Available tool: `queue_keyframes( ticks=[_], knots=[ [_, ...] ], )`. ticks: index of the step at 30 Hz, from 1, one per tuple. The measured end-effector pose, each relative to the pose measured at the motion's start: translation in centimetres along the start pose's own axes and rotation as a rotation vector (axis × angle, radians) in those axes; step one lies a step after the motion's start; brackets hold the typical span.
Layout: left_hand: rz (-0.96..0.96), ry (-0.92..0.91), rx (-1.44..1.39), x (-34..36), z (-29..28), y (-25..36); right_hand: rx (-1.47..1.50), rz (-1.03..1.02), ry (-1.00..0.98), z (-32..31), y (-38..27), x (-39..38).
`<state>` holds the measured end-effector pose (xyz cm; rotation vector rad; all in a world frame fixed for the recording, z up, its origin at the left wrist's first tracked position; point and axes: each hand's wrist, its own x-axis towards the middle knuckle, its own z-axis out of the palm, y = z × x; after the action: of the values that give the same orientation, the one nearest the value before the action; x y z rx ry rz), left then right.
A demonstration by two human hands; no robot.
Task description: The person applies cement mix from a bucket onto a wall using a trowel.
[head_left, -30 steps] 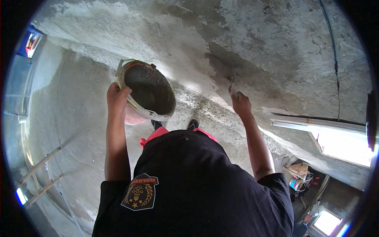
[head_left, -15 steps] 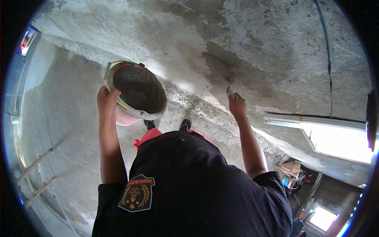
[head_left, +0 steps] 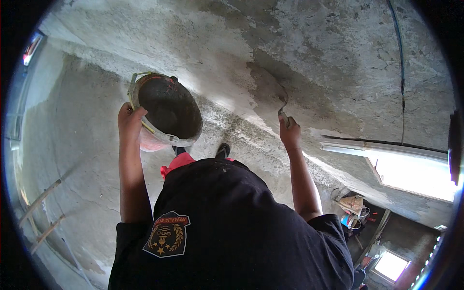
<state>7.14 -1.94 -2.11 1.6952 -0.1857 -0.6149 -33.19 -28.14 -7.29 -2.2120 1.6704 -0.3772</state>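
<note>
A trowel is pressed flat against a rough grey plastered wall, its blade lying on a darker, wet patch of mortar just above the right hand, which is closed around the trowel's handle. The left hand is raised at about the same height, well apart from the right, with its fingers curled over the rim of a round bucket whose inside is dark with mortar; a pinkish outer wall shows just below that hand. The wall surface is uneven and mottled, pale and dry between the two hands, darker and damp around the trowel, and it runs on above and to both sides of the hands. To the right of the right hand a thin dark cable runs down the wall, and below it a pale frame edges a bright window opening. Below the hands, the person's dark shirt fills the lower middle, with a shield-shaped embroidered badge in gold and white on the shoulder under the left arm. Far below the right hand, on the floor, lies a small heap of bags and tins. Left of and below the left hand, wooden rungs of a ladder lean at the rim, and open bare plaster lies between it and the arm.
</note>
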Motion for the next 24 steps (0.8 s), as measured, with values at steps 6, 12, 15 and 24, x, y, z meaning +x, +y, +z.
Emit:
queue_keyframes(
  ticks=[6,12,15,24],
  knots=[
    [0.004,0.002,-0.016,0.2,0.1,-0.5,0.007,-0.046,-0.039,1.1,-0.1,-1.1],
    [0.000,-0.009,0.020,0.2,-0.3,-0.4,0.088,0.003,-0.003,0.9,-0.8,-2.3],
    [-0.017,0.004,0.040,0.0,-0.3,-0.4,0.064,-0.058,0.004,1.4,-1.0,-1.7],
    [0.002,0.024,0.038,-0.4,-1.5,-0.7,0.179,-0.071,-0.035,3.7,0.8,-2.2]
  ],
)
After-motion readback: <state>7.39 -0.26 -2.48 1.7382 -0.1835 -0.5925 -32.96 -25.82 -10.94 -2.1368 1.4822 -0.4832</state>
